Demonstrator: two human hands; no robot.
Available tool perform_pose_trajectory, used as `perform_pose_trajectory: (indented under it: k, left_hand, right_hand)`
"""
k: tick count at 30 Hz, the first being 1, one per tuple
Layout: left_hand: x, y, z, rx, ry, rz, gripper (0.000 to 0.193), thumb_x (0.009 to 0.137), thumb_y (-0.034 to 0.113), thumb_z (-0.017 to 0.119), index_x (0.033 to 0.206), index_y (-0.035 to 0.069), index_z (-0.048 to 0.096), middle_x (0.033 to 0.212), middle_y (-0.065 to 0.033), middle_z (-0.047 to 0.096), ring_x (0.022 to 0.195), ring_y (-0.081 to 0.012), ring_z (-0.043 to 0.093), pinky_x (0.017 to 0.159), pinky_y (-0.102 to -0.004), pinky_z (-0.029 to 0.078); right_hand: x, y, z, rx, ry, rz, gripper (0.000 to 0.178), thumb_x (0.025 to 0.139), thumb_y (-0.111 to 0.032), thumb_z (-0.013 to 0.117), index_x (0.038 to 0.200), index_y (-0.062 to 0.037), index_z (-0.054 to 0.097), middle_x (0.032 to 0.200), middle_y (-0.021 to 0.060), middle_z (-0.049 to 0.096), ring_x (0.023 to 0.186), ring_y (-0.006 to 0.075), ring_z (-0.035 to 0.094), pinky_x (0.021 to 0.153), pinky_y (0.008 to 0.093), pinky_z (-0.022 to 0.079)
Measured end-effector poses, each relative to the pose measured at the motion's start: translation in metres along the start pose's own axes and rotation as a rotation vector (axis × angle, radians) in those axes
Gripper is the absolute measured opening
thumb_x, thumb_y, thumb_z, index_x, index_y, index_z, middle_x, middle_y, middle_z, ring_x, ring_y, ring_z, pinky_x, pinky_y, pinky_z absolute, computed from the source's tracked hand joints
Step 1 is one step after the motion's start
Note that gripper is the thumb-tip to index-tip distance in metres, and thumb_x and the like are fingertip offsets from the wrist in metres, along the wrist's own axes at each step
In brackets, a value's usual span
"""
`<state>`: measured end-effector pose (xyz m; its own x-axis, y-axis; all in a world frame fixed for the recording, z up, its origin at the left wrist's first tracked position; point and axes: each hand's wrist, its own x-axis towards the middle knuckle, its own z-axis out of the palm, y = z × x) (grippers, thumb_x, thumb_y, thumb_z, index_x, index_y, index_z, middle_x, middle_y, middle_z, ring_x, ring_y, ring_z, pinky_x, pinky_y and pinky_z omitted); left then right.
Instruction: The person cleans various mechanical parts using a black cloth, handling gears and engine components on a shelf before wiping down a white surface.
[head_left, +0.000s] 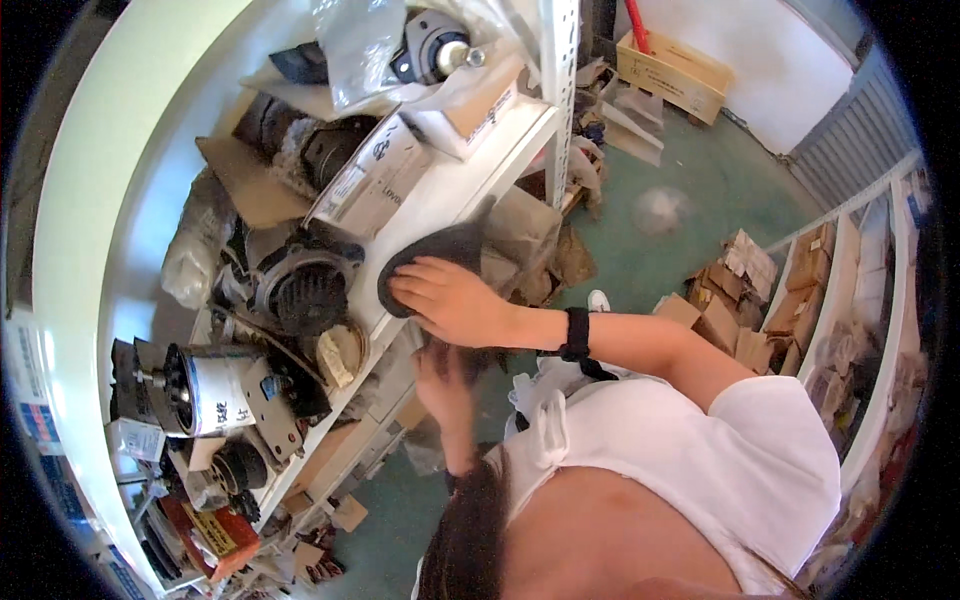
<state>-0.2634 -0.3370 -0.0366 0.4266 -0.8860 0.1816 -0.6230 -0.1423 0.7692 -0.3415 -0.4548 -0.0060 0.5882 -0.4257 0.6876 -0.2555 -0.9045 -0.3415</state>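
Note:
My right hand (460, 300) reaches across to the front edge of the white shelf, its fingers pressed together over a dark grey cloth (435, 252). The cloth is bunched under the fingers against the shelf edge. Its thumb does not show. Below it, my left hand (443, 388) is smeared by motion, close under the right wrist and the lower end of the dark stuff. What the left fingers do cannot be made out. On the shelf beside the cloth stand an open white cardboard box (370, 185) and a round black ribbed machine part (305, 285).
The white metal shelf (400, 235) holds several machine parts, among them a white-wrapped cylinder (220, 390) and a plastic-wrapped part (435, 50). Lower shelves carry more boxes. Behind on the green floor (640, 200) stands a wooden crate (675, 75). Opened cartons (715, 310) lie at right by another shelf.

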Motion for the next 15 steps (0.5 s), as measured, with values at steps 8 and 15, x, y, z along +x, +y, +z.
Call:
perform_pose_trajectory:
  k: [8,15]
  left_hand:
    - [0.021,0.026,0.043,0.099,-0.205,0.038,0.031,0.083,0.024,0.049,0.1,-0.001,0.051,0.092,-0.0201,0.056,0.079,-0.0354,0.055,0.067,-0.0394,0.043]
    - [0.073,0.078,0.096,-0.035,-0.209,0.291,0.03,0.084,0.024,0.048,0.103,0.001,0.049,0.088,-0.0201,0.056,0.076,-0.0349,0.055,0.066,-0.0391,0.043]
  right_hand:
    - [-0.005,0.044,-0.031,-0.136,-0.045,0.032,0.039,0.068,-0.015,0.056,0.103,-0.0002,0.05,0.109,0.0114,0.051,0.106,0.025,0.046,0.092,0.0342,0.035]
    - [-0.002,0.109,-0.094,-0.533,0.114,0.389,0.04,0.063,-0.007,0.051,0.1,0.0064,0.05,0.103,0.0199,0.053,0.096,0.0307,0.051,0.086,0.0351,0.039]
